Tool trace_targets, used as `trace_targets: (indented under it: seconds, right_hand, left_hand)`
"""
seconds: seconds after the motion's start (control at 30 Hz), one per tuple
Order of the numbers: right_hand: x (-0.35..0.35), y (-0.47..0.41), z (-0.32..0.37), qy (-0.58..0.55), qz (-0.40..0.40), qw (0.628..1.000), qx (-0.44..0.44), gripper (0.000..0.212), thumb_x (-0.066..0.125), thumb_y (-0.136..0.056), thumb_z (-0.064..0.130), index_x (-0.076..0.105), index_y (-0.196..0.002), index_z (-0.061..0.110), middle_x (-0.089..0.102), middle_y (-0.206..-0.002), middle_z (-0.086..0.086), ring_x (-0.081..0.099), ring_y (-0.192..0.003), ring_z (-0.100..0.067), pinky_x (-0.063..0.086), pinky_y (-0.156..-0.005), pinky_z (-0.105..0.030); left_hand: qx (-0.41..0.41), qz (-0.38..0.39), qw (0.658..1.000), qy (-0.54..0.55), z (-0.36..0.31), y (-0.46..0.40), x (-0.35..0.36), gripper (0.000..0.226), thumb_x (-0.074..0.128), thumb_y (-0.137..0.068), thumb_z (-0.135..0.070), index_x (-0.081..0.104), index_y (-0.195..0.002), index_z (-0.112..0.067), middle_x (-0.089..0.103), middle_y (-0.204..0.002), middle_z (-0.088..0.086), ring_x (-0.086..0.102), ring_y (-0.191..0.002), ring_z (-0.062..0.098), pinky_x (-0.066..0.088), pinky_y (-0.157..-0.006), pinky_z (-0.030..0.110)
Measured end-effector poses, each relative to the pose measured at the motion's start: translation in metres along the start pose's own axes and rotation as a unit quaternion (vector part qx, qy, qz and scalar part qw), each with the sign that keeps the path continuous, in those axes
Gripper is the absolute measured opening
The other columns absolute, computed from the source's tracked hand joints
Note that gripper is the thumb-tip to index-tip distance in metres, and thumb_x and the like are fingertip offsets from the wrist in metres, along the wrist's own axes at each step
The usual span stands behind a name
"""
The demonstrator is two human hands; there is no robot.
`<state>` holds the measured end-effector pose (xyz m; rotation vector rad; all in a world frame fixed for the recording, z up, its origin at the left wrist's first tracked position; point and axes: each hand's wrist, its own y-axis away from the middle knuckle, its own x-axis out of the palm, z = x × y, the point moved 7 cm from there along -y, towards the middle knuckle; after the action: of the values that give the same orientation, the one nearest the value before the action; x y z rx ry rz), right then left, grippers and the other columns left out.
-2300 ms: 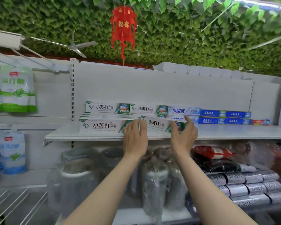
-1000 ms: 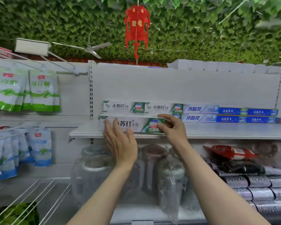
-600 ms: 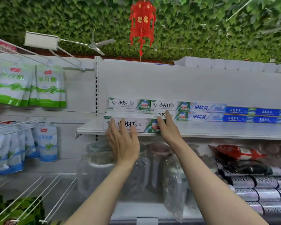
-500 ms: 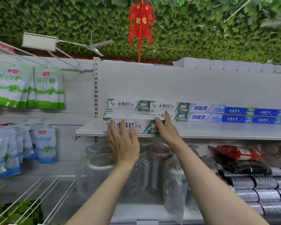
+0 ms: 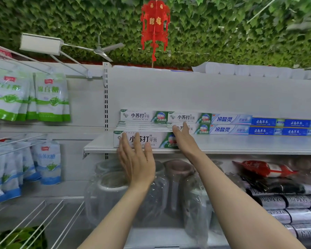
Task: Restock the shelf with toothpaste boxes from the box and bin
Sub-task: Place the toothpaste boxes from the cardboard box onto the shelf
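I have both hands up at the white shelf (image 5: 241, 144), and both are flat, fingers straight. My left hand (image 5: 136, 159) lies with its fingertips against the front face of the front green-and-white toothpaste box (image 5: 147, 139), which lies lengthwise at the shelf's left front edge. My right hand (image 5: 182, 139) is held edge-on against that box's right end, its fingers reaching up toward the lower of the two boxes stacked behind — neither hand curls round anything.

Behind the front box I see more of the same green-and-white boxes (image 5: 144, 116) stacked flat against the back panel, two high in the rear row, with a few thin box tops showing between. To their right the row runs on with pale blue toothpaste boxes (image 5: 230, 119), then dark blue toothpaste boxes (image 5: 284, 123), all two high and touching end to end.

Below the shelf stand plastic-wrapped jars (image 5: 113, 187), with a red packet (image 5: 264, 169) and silver rolls (image 5: 294, 203) to the right. On the left, green-and-white pouches (image 5: 50, 97) hang from hooks above blue-and-white pouches (image 5: 47, 162). Overhead — a red paper lantern (image 5: 154, 24) against a leafy ceiling (image 5: 223, 33), and a ceiling fan (image 5: 101, 50).
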<state>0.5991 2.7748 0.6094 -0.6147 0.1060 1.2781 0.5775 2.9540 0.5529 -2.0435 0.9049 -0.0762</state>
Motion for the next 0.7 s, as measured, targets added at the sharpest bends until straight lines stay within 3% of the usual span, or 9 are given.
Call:
trace_targets:
  seconds: [0.03,0.2,0.27,0.33,0.4,0.47,0.57,0.7]
  right_hand:
    - [0.001,-0.001,0.000,0.003,0.000,1.000,0.001,0.070,0.030,-0.107,0.048,-0.002,-0.161,0.018,0.062,-0.124,0.003,0.041,-0.141,-0.029,0.030,-0.107,-0.035]
    - [0.003,0.001,-0.002,0.009,0.003,1.000,-0.004,0.069,0.029,-0.107,0.048,-0.001,-0.161,0.019,0.044,-0.155,-0.007,0.037,-0.144,-0.029,0.030,-0.111,-0.036]
    - [-0.004,0.007,-0.003,0.040,-0.082,0.995,-0.049,0.067,0.034,-0.106,0.046,0.008,-0.161,0.017,0.033,-0.161,-0.006,0.033,-0.146,-0.028,0.027,-0.116,-0.039]
    - [-0.012,0.027,-0.002,0.059,-0.215,0.967,-0.126,0.060,0.039,-0.103,0.041,0.028,-0.156,0.015,0.048,-0.150,-0.006,0.042,-0.137,-0.024,0.033,-0.113,-0.041]
    - [-0.008,0.049,-0.002,0.059,-0.272,0.942,-0.190,0.056,0.038,-0.099,0.041,0.042,-0.148,0.014,0.060,-0.127,0.000,0.050,-0.119,-0.017,0.036,-0.105,-0.038]
    - [0.002,0.057,-0.008,0.069,-0.268,0.939,-0.206,0.053,0.039,-0.099,0.042,0.046,-0.144,0.015,0.063,-0.116,0.004,0.050,-0.109,-0.016,0.036,-0.101,-0.038]
    - [0.010,0.054,-0.015,0.095,-0.257,0.941,-0.197,0.050,0.040,-0.101,0.044,0.046,-0.143,0.016,0.064,-0.121,0.001,0.052,-0.111,-0.021,0.038,-0.104,-0.045]
    - [0.013,0.048,-0.011,0.117,-0.246,0.943,-0.192,0.052,0.039,-0.102,0.045,0.044,-0.146,0.017,0.064,-0.125,0.000,0.051,-0.116,-0.022,0.035,-0.107,-0.046]
  left_hand:
    - [-0.001,0.003,1.000,0.002,0.001,0.000,0.000,0.074,0.011,-0.095,-0.060,0.032,-0.155,-0.024,0.006,-0.168,0.007,0.002,-0.153,0.024,0.001,-0.124,0.044]
    - [0.001,0.007,1.000,0.003,0.001,-0.001,-0.002,0.074,0.010,-0.094,-0.061,0.031,-0.156,-0.025,0.006,-0.168,0.007,0.001,-0.153,0.024,0.002,-0.124,0.045]
    - [0.001,0.007,1.000,0.004,0.002,0.000,-0.003,0.074,0.011,-0.094,-0.061,0.033,-0.155,-0.025,0.007,-0.167,0.007,0.002,-0.153,0.024,0.003,-0.124,0.045]
    - [-0.002,0.000,1.000,0.014,0.005,-0.001,-0.005,0.072,0.014,-0.095,-0.061,0.039,-0.152,-0.026,0.012,-0.166,0.008,0.007,-0.152,0.024,0.007,-0.124,0.047]
    - [-0.011,-0.009,1.000,0.022,0.008,-0.001,-0.006,0.069,0.017,-0.096,-0.060,0.046,-0.147,-0.025,0.019,-0.163,0.009,0.014,-0.150,0.028,0.014,-0.123,0.050]
    - [-0.014,-0.013,1.000,0.016,0.011,0.000,-0.006,0.068,0.018,-0.096,-0.059,0.050,-0.145,-0.023,0.024,-0.161,0.009,0.020,-0.148,0.030,0.018,-0.121,0.049]
    - [-0.013,-0.005,1.000,0.010,0.013,-0.001,-0.006,0.070,0.017,-0.095,-0.060,0.052,-0.143,-0.023,0.026,-0.158,0.009,0.022,-0.146,0.031,0.018,-0.121,0.049]
    - [-0.024,0.014,1.000,-0.005,0.013,-0.009,-0.007,0.075,0.013,-0.092,-0.062,0.051,-0.143,-0.022,0.027,-0.158,0.010,0.019,-0.147,0.032,0.017,-0.121,0.054]
